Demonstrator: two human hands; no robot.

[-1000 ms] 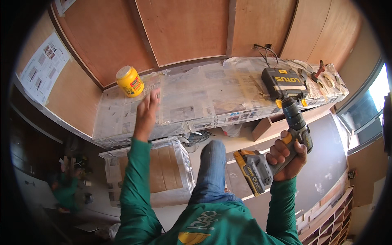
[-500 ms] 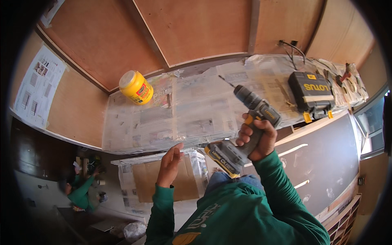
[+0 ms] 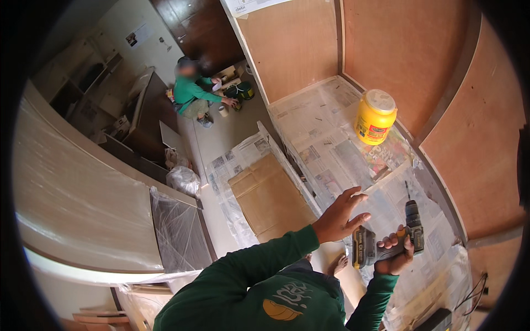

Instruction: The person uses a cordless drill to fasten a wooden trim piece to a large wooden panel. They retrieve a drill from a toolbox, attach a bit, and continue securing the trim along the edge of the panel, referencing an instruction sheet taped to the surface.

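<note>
My right hand (image 3: 396,255) is wrapped round the grip of a cordless drill (image 3: 415,234), a dark grey and black tool with a thin bit in its chuck pointing up and away from me. The drill's battery (image 3: 363,248) sits close by my left hand (image 3: 341,216). That left hand is empty, fingers stretched out and thumb apart, above the edge of the paper-covered counter (image 3: 345,160). Farther off on this counter stands a yellow plastic jar (image 3: 375,118) with a pale lid.
Brown cardboard (image 3: 270,193) lies on a papered surface left of the counter. A co-worker in a green top (image 3: 193,91) crouches on the floor near dark tubs (image 3: 244,91). Plywood panels (image 3: 408,55) rise behind the counter. A clear plastic bag (image 3: 183,181) lies farther left.
My view has swung left, bringing the co-worker and the yellow jar nearer the middle. The drill stays in my right hand; my left hand has spread and reached forward beside its battery.
</note>
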